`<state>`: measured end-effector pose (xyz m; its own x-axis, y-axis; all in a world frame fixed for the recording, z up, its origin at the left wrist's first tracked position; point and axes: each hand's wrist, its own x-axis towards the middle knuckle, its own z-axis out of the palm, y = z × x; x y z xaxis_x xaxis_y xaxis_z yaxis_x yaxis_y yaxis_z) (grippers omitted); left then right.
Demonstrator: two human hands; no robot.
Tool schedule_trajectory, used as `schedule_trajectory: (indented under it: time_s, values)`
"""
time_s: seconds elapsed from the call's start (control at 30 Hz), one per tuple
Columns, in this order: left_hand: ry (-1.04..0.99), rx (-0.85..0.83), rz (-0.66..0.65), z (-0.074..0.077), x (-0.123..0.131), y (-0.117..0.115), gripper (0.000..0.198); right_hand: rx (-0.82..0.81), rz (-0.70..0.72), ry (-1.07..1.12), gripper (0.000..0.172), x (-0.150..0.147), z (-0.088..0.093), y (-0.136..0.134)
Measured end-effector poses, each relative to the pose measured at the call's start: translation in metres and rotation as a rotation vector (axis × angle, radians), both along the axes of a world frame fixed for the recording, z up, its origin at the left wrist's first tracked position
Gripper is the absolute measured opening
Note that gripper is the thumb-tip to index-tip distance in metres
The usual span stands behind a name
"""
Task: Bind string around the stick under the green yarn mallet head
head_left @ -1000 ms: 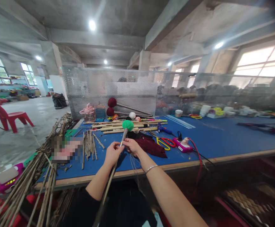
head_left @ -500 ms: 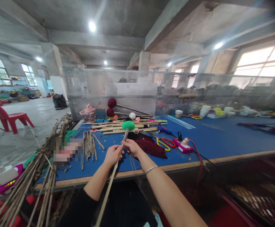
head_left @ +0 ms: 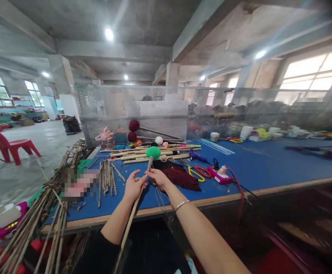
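A mallet [head_left: 153, 153] with a round green head, a grey-wrapped neck and a long pale wooden stick slants up and away from me. My left hand [head_left: 133, 186] is closed round the stick just below the neck, its index finger lifted. My right hand [head_left: 157, 179] pinches the mallet where the grey neck meets the stick. Thin thread [head_left: 162, 196] hangs in loops below my right hand; where its end goes is hidden. Dark red cloth [head_left: 180, 177] lies on the blue table right beside my right hand.
Yellow- and red-handled scissors [head_left: 196, 174], a blue glue gun [head_left: 197, 156] and a purple power strip [head_left: 219, 176] lie to the right. Short twigs [head_left: 107, 179] and a bundle of long branches [head_left: 48, 194] are at left. Dark red mallets [head_left: 134, 125] rest behind, near the mesh screen [head_left: 97, 99].
My left index finger has lifted a little off the stick. Both hands still hold the mallet at nearly the same spot; the view has shifted slightly.
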<state>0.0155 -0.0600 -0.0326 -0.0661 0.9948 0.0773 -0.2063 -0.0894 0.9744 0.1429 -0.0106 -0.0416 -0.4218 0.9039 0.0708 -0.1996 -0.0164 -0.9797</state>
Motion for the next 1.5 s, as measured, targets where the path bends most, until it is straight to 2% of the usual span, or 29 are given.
schedule_trajectory:
  time_s: [0.13,0.23,0.37,0.5,0.6,0.67,0.8,0.93,1.17,1.3,1.4,1.5]
  values:
    - [0.005,-0.018,-0.047,-0.002,0.001,0.0,0.064,0.0,-0.003,-0.005,0.03,0.001,0.0,0.0]
    - [0.066,0.035,0.0,-0.005,0.002,0.0,0.06,-0.002,-0.006,-0.026,0.03,0.0,0.002,-0.002]
    - [0.086,0.082,0.038,-0.004,0.003,-0.001,0.072,-0.012,-0.009,-0.024,0.031,-0.001,0.005,-0.004]
    - [-0.005,-0.014,-0.01,0.002,0.002,-0.002,0.086,-0.023,0.011,0.004,0.031,0.001,0.005,-0.004]
    - [-0.033,-0.043,-0.075,0.004,0.002,-0.003,0.087,-0.034,0.021,-0.006,0.032,0.002,0.004,-0.002]
    - [-0.014,-0.042,-0.083,0.003,0.003,-0.003,0.081,-0.032,0.022,-0.012,0.032,0.002,0.003,-0.001]
    - [0.076,0.056,-0.005,-0.002,0.004,-0.003,0.067,-0.018,0.012,-0.015,0.031,0.001,0.002,-0.001]
    - [0.124,0.128,0.059,-0.005,0.002,0.0,0.071,-0.024,0.007,-0.006,0.032,0.001,0.003,-0.001]
    - [-0.052,-0.018,-0.024,-0.001,0.0,0.003,0.088,-0.046,0.038,0.041,0.034,0.002,0.003,-0.001]
    - [-0.067,-0.068,-0.082,-0.004,0.002,0.003,0.073,-0.051,0.022,0.012,0.034,0.001,0.003,-0.001]
    - [0.011,0.016,-0.006,-0.006,0.004,0.002,0.064,-0.047,0.016,-0.01,0.034,0.0,0.003,-0.002]
    - [0.07,0.068,0.048,-0.004,0.004,-0.001,0.067,-0.032,0.022,-0.016,0.033,0.0,0.003,-0.002]
